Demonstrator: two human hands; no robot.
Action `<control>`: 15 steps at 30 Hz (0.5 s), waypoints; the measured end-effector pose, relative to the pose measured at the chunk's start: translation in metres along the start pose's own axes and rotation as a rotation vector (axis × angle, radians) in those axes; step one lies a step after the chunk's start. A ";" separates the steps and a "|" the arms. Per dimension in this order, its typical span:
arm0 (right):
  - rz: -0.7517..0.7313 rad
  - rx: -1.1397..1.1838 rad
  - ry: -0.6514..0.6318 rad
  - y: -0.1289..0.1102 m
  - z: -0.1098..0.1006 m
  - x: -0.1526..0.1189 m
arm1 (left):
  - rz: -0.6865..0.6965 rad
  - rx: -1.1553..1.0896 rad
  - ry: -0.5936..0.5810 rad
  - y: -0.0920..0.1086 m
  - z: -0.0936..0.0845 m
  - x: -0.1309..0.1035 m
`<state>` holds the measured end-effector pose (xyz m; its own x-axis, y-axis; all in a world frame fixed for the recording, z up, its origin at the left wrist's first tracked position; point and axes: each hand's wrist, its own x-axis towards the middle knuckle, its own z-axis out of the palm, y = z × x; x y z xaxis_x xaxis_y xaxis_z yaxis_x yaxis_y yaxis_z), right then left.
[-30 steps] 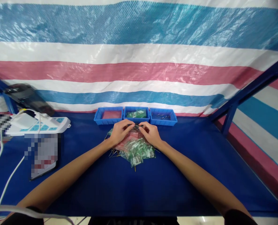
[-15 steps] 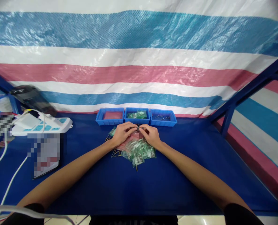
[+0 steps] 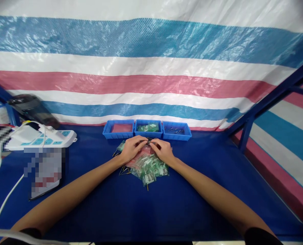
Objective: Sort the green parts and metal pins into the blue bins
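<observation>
My left hand and my right hand meet at the far side of a mixed pile on the blue table. Both are closed, thumbs and fingertips pinched close together around something small and dark that I cannot make out. Below them lie small clear-and-green plastic packets with silvery pieces inside. Pinkish-red packets show partly under my left hand. Thin dark rods with gold-coloured ends stick out at the pile's left side.
Behind my hands stand three blue bins in a row: a left bin with red packets, a middle bin with green packets, a right bin with thin rods. A white power strip, cables and a phone-like device lie left.
The camera view has tilted and shifted slightly, so the whole scene sits a little lower and to the left. Both hands stay together over the pile, with small finger movements.
</observation>
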<state>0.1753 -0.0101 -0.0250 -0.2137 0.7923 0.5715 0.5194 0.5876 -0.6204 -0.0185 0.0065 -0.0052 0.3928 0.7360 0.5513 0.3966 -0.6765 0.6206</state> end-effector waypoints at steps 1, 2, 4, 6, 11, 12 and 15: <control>-0.004 0.002 -0.001 0.000 0.000 0.000 | -0.009 -0.005 0.009 0.000 0.000 0.000; -0.008 0.004 -0.003 0.000 0.000 0.000 | -0.026 -0.013 0.022 0.000 0.000 0.000; -0.012 0.009 -0.004 -0.001 -0.001 0.001 | -0.074 -0.030 0.045 0.001 0.000 0.000; -0.001 0.009 -0.006 -0.002 -0.002 0.001 | -0.114 -0.045 0.044 0.003 0.000 0.000; 0.024 -0.001 -0.004 -0.003 -0.003 0.001 | -0.153 -0.144 0.005 0.007 0.000 -0.003; 0.022 0.000 -0.005 -0.004 -0.003 0.001 | -0.161 -0.158 0.000 0.007 0.000 -0.004; 0.015 0.006 -0.007 -0.004 -0.003 0.001 | -0.171 -0.149 -0.019 0.006 0.001 -0.006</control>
<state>0.1756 -0.0118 -0.0204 -0.2119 0.8019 0.5586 0.5175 0.5769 -0.6319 -0.0182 -0.0023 -0.0053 0.3460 0.8383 0.4215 0.3327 -0.5296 0.7802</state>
